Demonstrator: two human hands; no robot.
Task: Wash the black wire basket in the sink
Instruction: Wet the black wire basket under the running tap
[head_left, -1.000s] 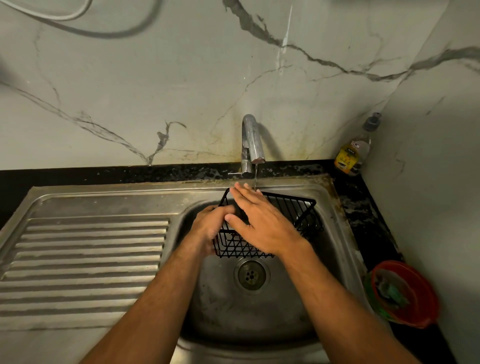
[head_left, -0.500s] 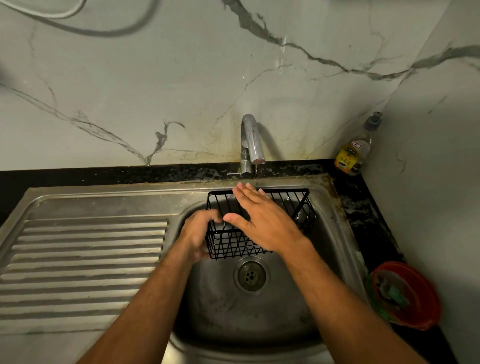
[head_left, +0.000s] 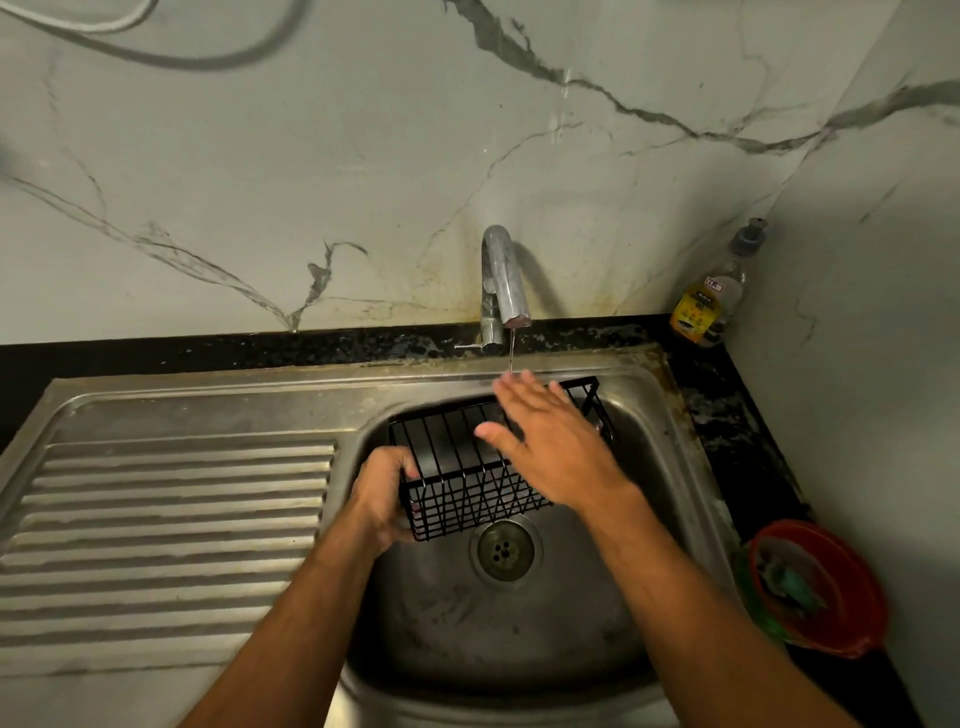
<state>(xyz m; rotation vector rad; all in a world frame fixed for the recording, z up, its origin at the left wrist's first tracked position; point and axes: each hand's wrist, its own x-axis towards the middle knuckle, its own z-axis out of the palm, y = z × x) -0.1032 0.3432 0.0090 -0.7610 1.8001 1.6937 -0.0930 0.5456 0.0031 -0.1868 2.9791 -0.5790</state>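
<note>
Sink (head_left: 649, 415): basket (head_left: 467, 467) now tilted under tap (head_left: 501, 280), rinse ongoing; left hand (head_left: 384, 499) grips its end, right hand (head_left: 550, 441) flat, rubbing wires.

Dim light falls on a grey-veined white marble wall (head_left: 363, 156) meeting a second marble wall (head_left: 857, 364) above a black speckled desk (head_left: 727, 405).

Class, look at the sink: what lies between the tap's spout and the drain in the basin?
In the head view, the black wire basket and the flat right hand over it lie between the spout and the drain.
</note>
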